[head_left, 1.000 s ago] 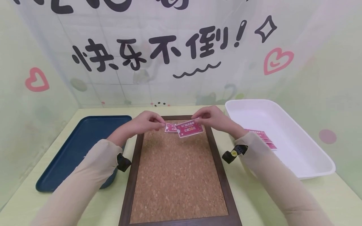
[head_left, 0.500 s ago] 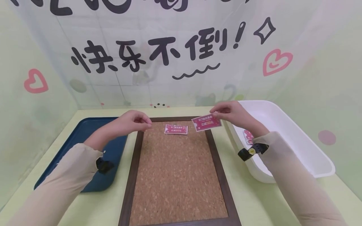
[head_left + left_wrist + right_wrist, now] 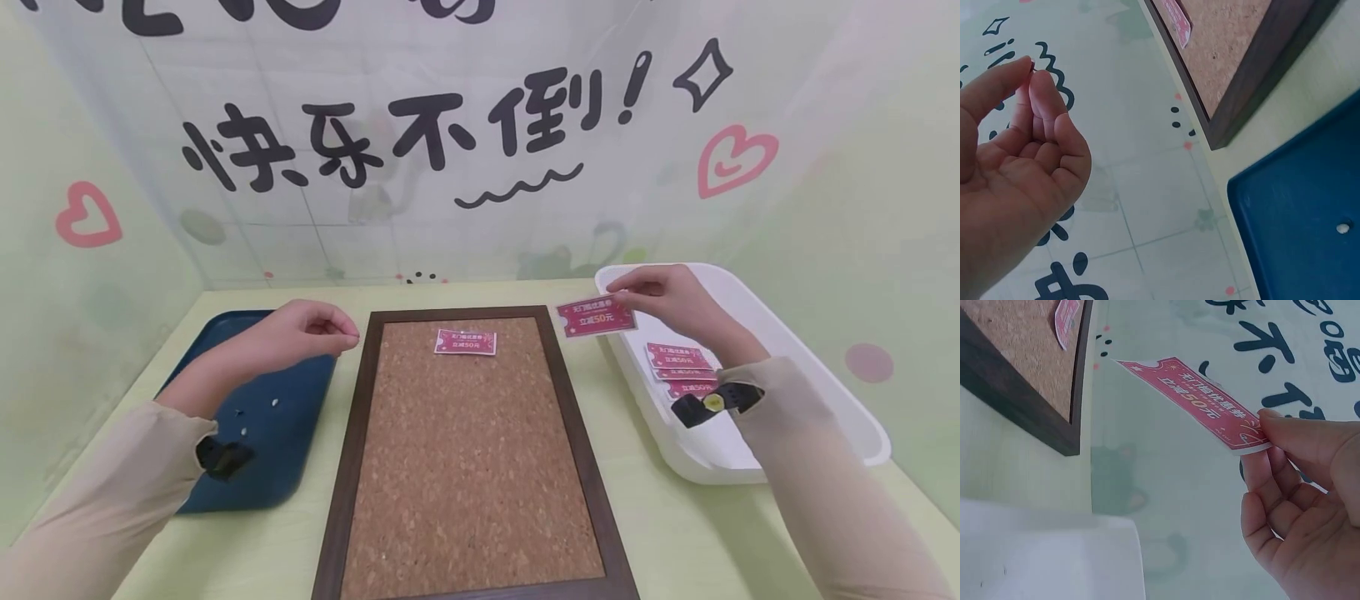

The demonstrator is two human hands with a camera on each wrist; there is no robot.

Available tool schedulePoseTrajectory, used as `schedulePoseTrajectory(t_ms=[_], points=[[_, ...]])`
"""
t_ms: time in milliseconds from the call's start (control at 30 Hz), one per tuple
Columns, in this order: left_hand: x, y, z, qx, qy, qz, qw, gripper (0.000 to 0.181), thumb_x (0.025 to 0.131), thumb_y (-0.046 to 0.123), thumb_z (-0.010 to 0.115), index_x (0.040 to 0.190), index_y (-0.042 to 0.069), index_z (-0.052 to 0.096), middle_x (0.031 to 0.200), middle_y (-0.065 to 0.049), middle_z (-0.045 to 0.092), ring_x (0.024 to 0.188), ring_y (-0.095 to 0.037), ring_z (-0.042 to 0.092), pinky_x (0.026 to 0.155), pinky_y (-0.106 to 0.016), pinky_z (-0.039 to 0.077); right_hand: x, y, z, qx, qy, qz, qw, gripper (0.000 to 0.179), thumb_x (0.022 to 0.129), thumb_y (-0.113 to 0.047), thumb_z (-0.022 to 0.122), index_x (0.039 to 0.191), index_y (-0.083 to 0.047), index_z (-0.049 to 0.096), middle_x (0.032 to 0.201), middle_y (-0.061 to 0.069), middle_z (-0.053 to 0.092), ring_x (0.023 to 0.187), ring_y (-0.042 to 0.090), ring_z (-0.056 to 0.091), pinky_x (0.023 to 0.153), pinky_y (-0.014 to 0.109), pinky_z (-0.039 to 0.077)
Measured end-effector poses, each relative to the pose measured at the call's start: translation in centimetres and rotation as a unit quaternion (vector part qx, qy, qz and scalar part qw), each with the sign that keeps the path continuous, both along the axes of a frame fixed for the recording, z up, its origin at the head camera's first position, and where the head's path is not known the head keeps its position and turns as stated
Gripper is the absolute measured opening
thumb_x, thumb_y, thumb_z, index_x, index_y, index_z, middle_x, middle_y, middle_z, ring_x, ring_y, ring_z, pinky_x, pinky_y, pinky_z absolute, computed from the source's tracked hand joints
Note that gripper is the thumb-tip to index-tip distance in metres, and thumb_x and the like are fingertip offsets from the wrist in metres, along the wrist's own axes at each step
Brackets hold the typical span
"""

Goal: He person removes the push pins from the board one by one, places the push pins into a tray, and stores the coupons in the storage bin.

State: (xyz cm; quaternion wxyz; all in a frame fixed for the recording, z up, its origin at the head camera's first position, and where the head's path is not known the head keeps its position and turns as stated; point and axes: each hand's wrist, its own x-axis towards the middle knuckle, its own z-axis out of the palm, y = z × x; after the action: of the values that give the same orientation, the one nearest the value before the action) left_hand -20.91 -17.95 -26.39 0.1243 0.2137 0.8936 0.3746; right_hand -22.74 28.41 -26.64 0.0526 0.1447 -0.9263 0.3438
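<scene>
My right hand (image 3: 667,298) pinches a pink coupon (image 3: 597,316) by its right end, between thumb and fingers. That coupon (image 3: 1191,406) is held up in the air near the white tray's left rim. My left hand (image 3: 300,329) is raised near the far corner of the blue tray. Between its thumb and forefinger shows a tiny dark pin-like piece (image 3: 1032,65), mostly covered by the fingertips. Another pink coupon (image 3: 466,342) lies at the top of the cork board (image 3: 472,467), with a small pale dot at its upper edge.
On the left lies a blue tray (image 3: 277,467) with several tiny whitish pieces (image 3: 275,402) in it. At the right stands a white tray (image 3: 825,417) holding several pink coupons (image 3: 681,358). A dark wooden frame (image 3: 592,483) borders the board. A printed backdrop rises behind.
Both hands have moved apart from over the board's top, the left leftward and the right rightward with its coupon. The coupon on the board is now fully uncovered.
</scene>
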Motion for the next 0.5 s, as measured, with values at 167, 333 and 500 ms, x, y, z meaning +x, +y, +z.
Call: schedulePoseTrajectory(t_ms=[167, 333, 500], points=[[0.5, -1.4, -0.2, -0.012, -0.003, 0.007, 0.9999, 0.024, 0.091, 0.024, 0.058, 0.101, 0.002, 0.061, 0.091, -0.007, 0.06, 0.084, -0.021, 0.056, 0.075, -0.036, 0.044, 0.3, 1.6, 0.0, 0.012, 0.004, -0.02, 0.9997, 0.032, 0.085, -0.024, 0.066, 0.111, -0.005, 0.065, 0.108, 0.014, 0.063, 0.094, 0.023, 0.06, 0.074, 0.021, 0.046], [0.9, -2.8, -0.6, -0.023, 0.0, 0.015, 0.9996, 0.027, 0.091, 0.027, 0.057, 0.104, 0.003, 0.06, 0.095, -0.005, 0.061, 0.087, -0.019, 0.057, 0.076, -0.035, 0.045, 0.8, 2.8, 0.2, 0.021, 0.006, -0.04, 0.9989, 0.034, 0.086, -0.028, 0.064, 0.113, -0.007, 0.065, 0.109, 0.013, 0.063, 0.096, 0.021, 0.058, 0.073, 0.018, 0.043], [1.5, -4.0, -1.0, -0.025, -0.003, 0.022, 0.9994, 0.028, 0.092, 0.027, 0.057, 0.104, 0.003, 0.06, 0.094, -0.005, 0.061, 0.086, -0.02, 0.057, 0.073, -0.034, 0.046, 1.4, 3.8, 0.2, 0.016, -0.012, -0.058, 0.9981, 0.04, 0.088, -0.032, 0.061, 0.117, -0.005, 0.061, 0.114, 0.015, 0.06, 0.101, 0.025, 0.054, 0.081, 0.033, 0.043]])
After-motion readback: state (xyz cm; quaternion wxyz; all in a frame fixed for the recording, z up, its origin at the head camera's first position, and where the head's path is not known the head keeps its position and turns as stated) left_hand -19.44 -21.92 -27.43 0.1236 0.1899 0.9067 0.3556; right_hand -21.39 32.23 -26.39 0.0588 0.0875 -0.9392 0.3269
